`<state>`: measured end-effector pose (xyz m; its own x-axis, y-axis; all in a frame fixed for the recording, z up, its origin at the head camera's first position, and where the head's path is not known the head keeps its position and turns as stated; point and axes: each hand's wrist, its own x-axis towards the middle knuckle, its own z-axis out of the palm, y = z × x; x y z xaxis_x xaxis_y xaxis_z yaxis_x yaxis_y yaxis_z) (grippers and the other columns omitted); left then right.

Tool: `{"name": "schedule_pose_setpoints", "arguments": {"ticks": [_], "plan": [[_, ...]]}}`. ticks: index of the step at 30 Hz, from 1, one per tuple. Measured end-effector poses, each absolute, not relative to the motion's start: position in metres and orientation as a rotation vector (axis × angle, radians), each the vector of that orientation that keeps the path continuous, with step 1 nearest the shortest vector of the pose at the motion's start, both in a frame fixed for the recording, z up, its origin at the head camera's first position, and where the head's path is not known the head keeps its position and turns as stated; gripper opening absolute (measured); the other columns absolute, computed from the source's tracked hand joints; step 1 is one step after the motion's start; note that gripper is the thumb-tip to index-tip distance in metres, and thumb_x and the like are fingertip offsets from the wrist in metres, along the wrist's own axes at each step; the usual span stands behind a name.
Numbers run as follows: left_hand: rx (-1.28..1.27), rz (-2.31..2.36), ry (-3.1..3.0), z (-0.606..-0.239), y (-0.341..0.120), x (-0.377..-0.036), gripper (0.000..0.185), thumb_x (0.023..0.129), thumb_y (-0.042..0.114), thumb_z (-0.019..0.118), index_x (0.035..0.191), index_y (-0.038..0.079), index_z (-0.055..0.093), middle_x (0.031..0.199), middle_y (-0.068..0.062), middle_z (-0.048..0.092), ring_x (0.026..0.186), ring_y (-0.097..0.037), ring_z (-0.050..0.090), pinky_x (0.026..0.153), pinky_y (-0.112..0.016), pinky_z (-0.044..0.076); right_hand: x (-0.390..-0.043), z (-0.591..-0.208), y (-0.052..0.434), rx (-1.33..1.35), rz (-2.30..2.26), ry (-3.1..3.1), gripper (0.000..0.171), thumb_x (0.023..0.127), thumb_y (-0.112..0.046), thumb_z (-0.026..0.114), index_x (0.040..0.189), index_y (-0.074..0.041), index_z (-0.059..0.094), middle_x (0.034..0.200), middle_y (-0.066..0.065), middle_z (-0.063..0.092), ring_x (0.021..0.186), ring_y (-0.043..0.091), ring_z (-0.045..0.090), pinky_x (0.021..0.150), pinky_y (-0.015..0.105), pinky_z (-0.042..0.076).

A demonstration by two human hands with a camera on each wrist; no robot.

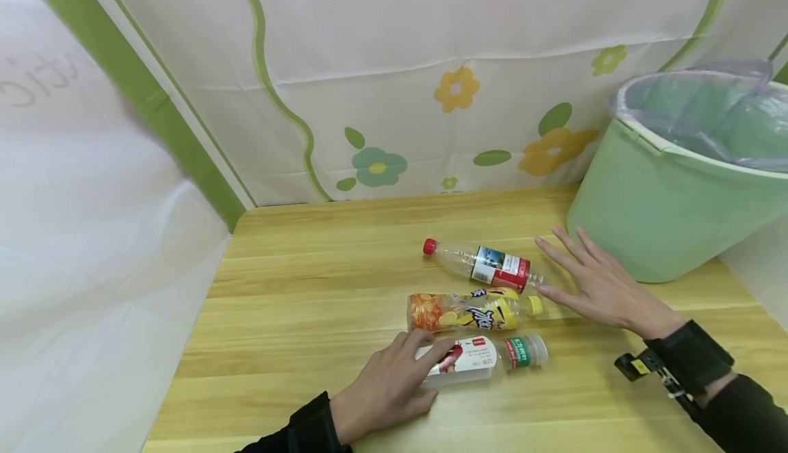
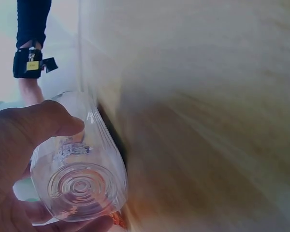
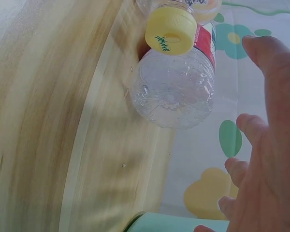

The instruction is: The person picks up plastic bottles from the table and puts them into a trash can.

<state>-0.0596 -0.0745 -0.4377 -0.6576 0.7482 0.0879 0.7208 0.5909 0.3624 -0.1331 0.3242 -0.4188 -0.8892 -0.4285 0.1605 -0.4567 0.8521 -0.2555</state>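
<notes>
My left hand (image 1: 394,384) holds the base end of a clear plastic bottle (image 1: 464,359) with a white label and a green band near its cap. In the left wrist view, thumb and fingers curl round that bottle's ringed base (image 2: 82,186). Beyond it lies an orange and yellow drink bottle (image 1: 462,310) with a yellow cap (image 3: 170,30). A red-capped clear bottle (image 1: 455,256) lies farthest back, its label blue, white and red. My right hand (image 1: 606,289), fingers spread and holding nothing, is just right of the red-capped bottle's base (image 3: 174,92).
A light green bin (image 1: 671,206) lined with a clear plastic bag (image 1: 695,111) stands at the back right of the wooden table (image 1: 295,282). White cloth with flower prints (image 1: 394,118) hangs along the back, and plain white cloth (image 1: 92,234) covers the left side.
</notes>
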Motion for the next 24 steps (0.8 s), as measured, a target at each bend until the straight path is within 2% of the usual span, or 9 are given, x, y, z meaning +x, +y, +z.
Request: {"name": "schedule_pose_setpoints", "arguments": {"ticks": [8, 24], "plan": [[1.234, 0.582, 2.701, -0.434, -0.077, -0.064, 0.079, 0.089, 0.028, 0.075, 0.158, 0.03, 0.037, 0.133, -0.003, 0.05, 0.107, -0.02, 0.053, 0.063, -0.026, 0.048, -0.134, -0.42, 0.326, 0.7, 0.456, -2.932, 0.084, 0.095, -0.044, 0.07, 0.164, -0.022, 0.026, 0.168, 0.017, 0.009, 0.15, 0.045, -0.001, 0.105, 0.079, 0.017], [1.387, 0.654, 2.733, -0.407, -0.08, -0.071, 0.075, 0.089, 0.026, 0.076, 0.154, 0.029, 0.04, 0.134, -0.002, 0.049, 0.111, -0.019, 0.053, 0.068, -0.027, 0.053, -0.135, -0.411, 0.327, 0.69, 0.468, -2.942, 0.084, 0.097, -0.044, 0.068, 0.164, -0.022, 0.023, 0.168, 0.016, 0.007, 0.15, 0.047, -0.002, 0.106, 0.078, 0.015]]}}
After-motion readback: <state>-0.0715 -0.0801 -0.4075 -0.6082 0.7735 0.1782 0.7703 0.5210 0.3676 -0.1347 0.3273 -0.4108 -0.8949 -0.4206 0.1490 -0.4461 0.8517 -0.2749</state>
